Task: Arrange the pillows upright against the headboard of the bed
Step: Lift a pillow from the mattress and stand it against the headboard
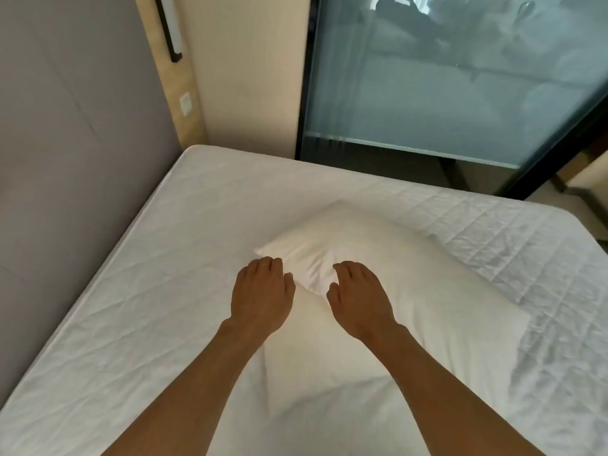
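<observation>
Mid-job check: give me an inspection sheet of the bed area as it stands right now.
Surface: bed with white quilted cover, wrinkled.
Job's things: one white pillow lying flat mid-bed, not upright; grey headboard at left has nothing leaning on it.
Clutter: nothing seen.
Grippers: left hand and right hand rest palm-down at the pillow's near-left corner, fingers curled; grip cannot be told.
Cables: nothing seen.
Surroundings: wall switch, wall lamp, frosted glass panel beyond the bed.

No readable text, label, brand, number or sign shows anywhere.
</observation>
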